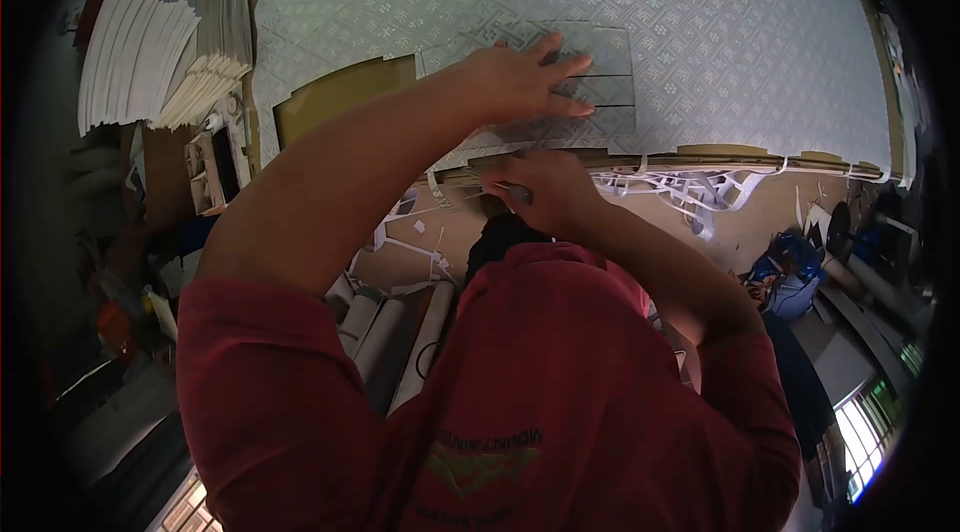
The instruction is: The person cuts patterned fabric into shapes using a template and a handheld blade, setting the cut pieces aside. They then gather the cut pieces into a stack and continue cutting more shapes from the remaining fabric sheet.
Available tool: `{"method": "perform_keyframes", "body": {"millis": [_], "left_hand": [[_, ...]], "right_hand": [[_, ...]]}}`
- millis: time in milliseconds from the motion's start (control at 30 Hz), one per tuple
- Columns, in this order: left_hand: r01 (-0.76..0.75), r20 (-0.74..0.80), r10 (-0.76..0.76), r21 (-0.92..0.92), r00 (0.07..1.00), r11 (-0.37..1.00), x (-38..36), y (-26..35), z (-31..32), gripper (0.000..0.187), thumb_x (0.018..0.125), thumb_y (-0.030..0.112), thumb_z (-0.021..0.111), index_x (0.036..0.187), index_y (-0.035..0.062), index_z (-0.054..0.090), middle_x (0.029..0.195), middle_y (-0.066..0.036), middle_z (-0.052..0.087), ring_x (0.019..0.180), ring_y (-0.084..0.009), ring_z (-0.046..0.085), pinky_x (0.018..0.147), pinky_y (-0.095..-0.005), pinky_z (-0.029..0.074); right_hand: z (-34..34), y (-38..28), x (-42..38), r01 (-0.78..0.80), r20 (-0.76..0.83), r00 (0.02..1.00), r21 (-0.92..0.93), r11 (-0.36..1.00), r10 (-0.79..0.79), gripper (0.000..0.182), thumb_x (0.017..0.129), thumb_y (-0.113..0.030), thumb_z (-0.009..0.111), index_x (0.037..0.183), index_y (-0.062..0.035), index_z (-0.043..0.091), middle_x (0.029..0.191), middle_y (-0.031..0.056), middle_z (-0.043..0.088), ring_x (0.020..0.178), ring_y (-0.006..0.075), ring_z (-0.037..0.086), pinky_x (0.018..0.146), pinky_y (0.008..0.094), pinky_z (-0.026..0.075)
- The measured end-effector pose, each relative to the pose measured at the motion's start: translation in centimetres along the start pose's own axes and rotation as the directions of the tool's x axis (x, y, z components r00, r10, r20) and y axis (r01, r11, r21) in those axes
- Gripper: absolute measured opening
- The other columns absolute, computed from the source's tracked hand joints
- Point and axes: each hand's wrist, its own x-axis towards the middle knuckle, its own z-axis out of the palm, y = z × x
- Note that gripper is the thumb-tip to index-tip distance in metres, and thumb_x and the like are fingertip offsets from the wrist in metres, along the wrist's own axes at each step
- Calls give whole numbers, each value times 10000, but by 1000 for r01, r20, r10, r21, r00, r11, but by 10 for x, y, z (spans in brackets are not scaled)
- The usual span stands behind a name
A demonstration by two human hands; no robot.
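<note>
My left hand (525,82) lies with its fingers spread on a clear, see-through plate (612,52) marked by thin dark lines. Under the plate is a pale, silvery patterned sheet (720,52) that covers the work table. Just below, at the table's near edge, my right hand (545,187) is closed around a small tool with a rounded grey end (517,192); the rest of the tool is hidden by the fingers. Left of the plate, a piece of the sheet is cut away and the olive-brown surface (345,97) shows.
Stacks of white folded sheets (135,57) stand at the far left. White offcut strips (690,187) hang and lie below the table edge. Rolls (375,337) lie on the floor at left. A blue plastic bag (795,277) and long boards are on the right.
</note>
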Motion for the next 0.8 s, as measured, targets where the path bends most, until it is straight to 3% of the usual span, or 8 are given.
{"method": "perform_keyframes", "body": {"millis": [67,133,167,233,300,333,533,800], "left_hand": [[-22,-64,23,21,998,1000,4,-2,11,1057,757,-14,795,1553,521,352,1754,-15,64,1592,-408,145,1112,-607,503],[-43,-94,48,47,994,998,4,-6,12,1295,541,-48,913,1569,500,346,1755,-39,68,1588,-416,158,1074,-520,555],[-93,-120,99,53,988,994,7,-5,7,1295,541,-48,913,1569,500,346,1755,-39,68,1588,-416,158,1074,-520,555],[-20,107,17,23,994,1000,-3,4,-25,1444,383,-43,958,1583,473,343,1756,-69,62,1584,-431,165,1029,-459,585],[-56,95,53,32,994,998,-2,2,-23,1434,393,-29,974,1585,468,349,1754,-75,89,1580,-429,189,1045,-490,565],[-51,109,47,33,993,998,-2,0,-23,1425,403,-15,989,1586,463,354,1753,-81,116,1575,-428,213,1061,-522,544],[-49,136,38,76,990,996,-2,4,-27,1446,390,-47,968,1611,390,327,1751,-125,50,1577,-469,145,1032,-483,584],[-50,178,35,80,983,995,-1,6,-29,1442,419,-57,962,1619,392,301,1751,-134,3,1572,-489,131,1022,-484,590]], "right_hand": [[-24,-8,-23,-72,-2,997,-79,994,72,181,861,-47,746,1041,-58,735,983,132,742,864,318,727,761,412,577],[-45,-18,-46,-204,-321,932,-76,976,170,178,894,-13,749,1071,-23,736,985,140,750,860,237,740,749,346,577],[-50,-20,-60,-316,-404,873,-41,948,273,173,908,-11,753,1080,-6,732,982,131,753,863,195,733,749,316,569],[-60,-22,-79,-488,-565,716,16,873,410,187,942,-31,749,1120,20,726,951,109,759,861,121,706,740,269,558],[-63,-19,-90,-589,-719,529,70,805,450,166,925,-55,762,1081,0,748,871,135,765,761,157,727,689,298,561],[-62,-16,-92,-590,-761,491,68,805,424,175,919,-92,775,1074,-10,757,854,138,764,729,162,726,675,305,559],[-56,-18,-81,-674,-793,483,-65,736,372,170,897,-125,780,1030,-25,745,861,157,764,780,264,764,700,356,575],[-61,-16,-68,-688,-795,425,28,725,433,154,889,-141,770,985,-26,731,863,173,760,807,318,766,712,378,589]]}}
